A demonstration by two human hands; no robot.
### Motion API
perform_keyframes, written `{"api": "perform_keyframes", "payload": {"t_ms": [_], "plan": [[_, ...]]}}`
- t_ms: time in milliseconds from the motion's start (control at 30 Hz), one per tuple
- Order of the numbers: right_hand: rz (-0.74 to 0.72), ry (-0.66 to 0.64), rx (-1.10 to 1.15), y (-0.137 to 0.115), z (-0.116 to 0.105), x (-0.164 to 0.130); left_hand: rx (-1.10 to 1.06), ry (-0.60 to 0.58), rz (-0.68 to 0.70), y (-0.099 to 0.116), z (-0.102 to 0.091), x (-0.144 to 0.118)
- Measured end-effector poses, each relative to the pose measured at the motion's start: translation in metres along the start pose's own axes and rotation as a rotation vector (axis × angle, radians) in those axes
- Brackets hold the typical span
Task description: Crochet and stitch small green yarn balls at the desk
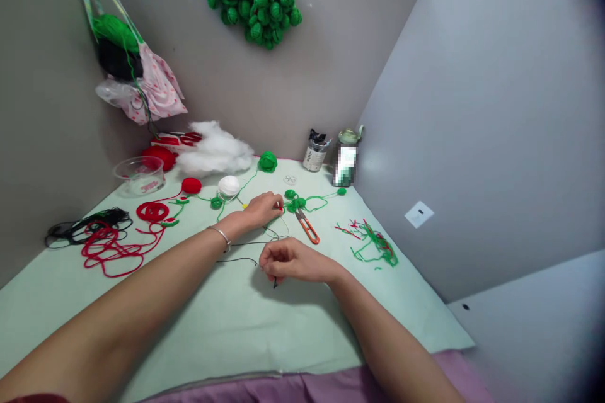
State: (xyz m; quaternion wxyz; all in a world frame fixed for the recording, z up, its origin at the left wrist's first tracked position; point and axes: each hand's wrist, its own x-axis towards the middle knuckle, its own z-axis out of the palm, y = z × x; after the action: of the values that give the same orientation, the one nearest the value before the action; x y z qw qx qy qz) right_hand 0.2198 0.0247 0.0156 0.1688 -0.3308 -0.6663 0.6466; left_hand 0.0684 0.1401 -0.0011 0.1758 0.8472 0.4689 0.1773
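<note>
My left hand (263, 209) reaches across the table with its fingers pinched together; a bit of red shows at the fingertips, too small to name. Closer to me, my right hand (297, 261) is closed on a black yarn strand (275, 284), whose end hangs below the fingers. More black yarn (239, 259) lies to the left of it. Just right of my left hand are small green crocheted pieces (297, 203) and orange-handled thread snips (309, 230). A white yarn ball (229, 186) and a small green ball (216, 203) sit beyond my left wrist.
Red yarn (113, 249) and a black yarn bundle (101, 227) spread at left, near a clear plastic tub (140, 177). White stuffing (212, 151) is heaped behind. Yarn scraps (378, 245) lie right. A jar of tools (315, 156) and a lidded container (346, 164) stand at the back.
</note>
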Motion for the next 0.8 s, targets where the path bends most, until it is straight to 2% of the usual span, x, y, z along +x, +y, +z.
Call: {"api": "perform_keyframes", "payload": {"t_ms": [433, 633, 800], "plan": [[-0.007, -0.023, 0.017, -0.002, -0.003, -0.002, -0.049, -0.03, -0.004, -0.003, 0.0, 0.009], [-0.003, -0.024, 0.014, -0.003, -0.005, -0.004, -0.283, 0.065, -0.02, -0.011, 0.0, 0.012], [-0.026, 0.026, 0.046, -0.008, -0.006, -0.006, -0.514, 0.186, -0.017, -0.012, -0.015, 0.011]]}}
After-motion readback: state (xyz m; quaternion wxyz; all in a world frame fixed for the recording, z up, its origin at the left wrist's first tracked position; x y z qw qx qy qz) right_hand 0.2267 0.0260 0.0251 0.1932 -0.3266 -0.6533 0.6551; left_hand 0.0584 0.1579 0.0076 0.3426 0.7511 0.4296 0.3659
